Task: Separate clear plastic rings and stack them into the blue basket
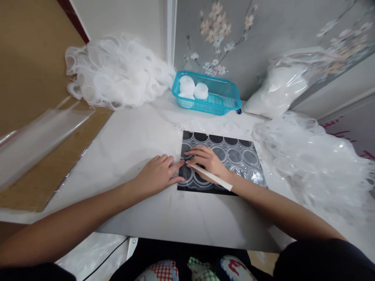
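Observation:
A black sheet [216,189] patterned with pale rings lies on the white table [137,136], with clear film over it. My right hand [209,162] rests on its left part, fingers closed on a thin white strip [216,179] that slants down to the right under the palm. At the sheet's left edge, my left hand [159,173] touches the surface with its index finger, close to the strip's upper tip. The left thumb is apart from the index finger, and the other fingers are curled. Nothing shows in this hand.
Behind the sheet stands a turquoise basket [211,107] with white round pieces. White ring-shaped pieces are heaped at the back left [117,74] and right [322,160]. A clear bag [281,86] stands at the back right; plastic sleeves [38,140] lie left.

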### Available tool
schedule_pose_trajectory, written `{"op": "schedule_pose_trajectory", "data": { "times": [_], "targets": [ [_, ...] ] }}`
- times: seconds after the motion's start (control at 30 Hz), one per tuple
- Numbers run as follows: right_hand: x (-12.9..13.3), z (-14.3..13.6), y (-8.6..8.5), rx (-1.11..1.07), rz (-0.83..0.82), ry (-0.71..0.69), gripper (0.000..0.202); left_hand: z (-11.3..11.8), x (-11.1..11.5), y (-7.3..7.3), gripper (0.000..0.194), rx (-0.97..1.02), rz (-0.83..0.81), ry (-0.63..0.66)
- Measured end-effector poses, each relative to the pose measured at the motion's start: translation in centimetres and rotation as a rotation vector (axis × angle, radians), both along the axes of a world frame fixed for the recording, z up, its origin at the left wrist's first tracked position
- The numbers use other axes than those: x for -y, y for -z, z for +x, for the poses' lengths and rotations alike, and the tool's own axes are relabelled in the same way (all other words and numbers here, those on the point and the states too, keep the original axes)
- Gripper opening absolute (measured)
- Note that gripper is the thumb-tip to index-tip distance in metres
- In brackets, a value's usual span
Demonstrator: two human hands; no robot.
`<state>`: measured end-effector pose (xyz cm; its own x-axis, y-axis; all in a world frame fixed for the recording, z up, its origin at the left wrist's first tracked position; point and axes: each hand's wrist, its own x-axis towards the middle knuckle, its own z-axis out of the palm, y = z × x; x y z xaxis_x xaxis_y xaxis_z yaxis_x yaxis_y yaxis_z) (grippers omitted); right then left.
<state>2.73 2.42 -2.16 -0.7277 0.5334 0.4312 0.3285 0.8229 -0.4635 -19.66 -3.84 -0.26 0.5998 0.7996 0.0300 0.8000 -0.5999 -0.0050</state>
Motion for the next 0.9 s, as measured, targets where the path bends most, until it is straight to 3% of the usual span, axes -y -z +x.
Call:
{"op": "schedule_pose_trajectory", "data": {
  "times": [0.1,0.2,0.33,0.43,0.53,0.63,0.9],
  "targets": [
    [0.2,0.2,0.1,0.149,0.13,-0.051,0.015,0.1,-0.1,-0.2,0.056,0.006,-0.034,-0.011],
    [-1.7,-0.1,-0.8,0.158,0.165,-0.027,0.013,0.1,-0.2,-0.5,0.059,-0.008,-0.089,-0.015],
    [-5.9,0.5,-2.3,-0.144,0.09,0.441,0.025,-0.2,-0.4,-0.8,0.056,0.042,-0.112,-0.03],
    [-5.6,2.3,-2.3,-0.304,-0.105,0.634,0.027,-0.1,-0.6,-0.8,0.051,0.116,-0.041,-0.027],
    [-2.1,4.0,-1.5,-0.308,-0.386,0.563,0.02,0.9,-0.8,-0.9,0.045,0.184,0.07,0.012],
    [0.8,4.5,-0.7,-0.305,-0.527,0.484,0.021,2.3,-0.7,-0.9,0.038,0.168,0.155,0.092],
    [0.5,3.8,0.0,-0.282,-0.483,0.471,0.017,3.3,-0.5,-0.5,0.045,0.031,0.106,0.154]
  ]
}}
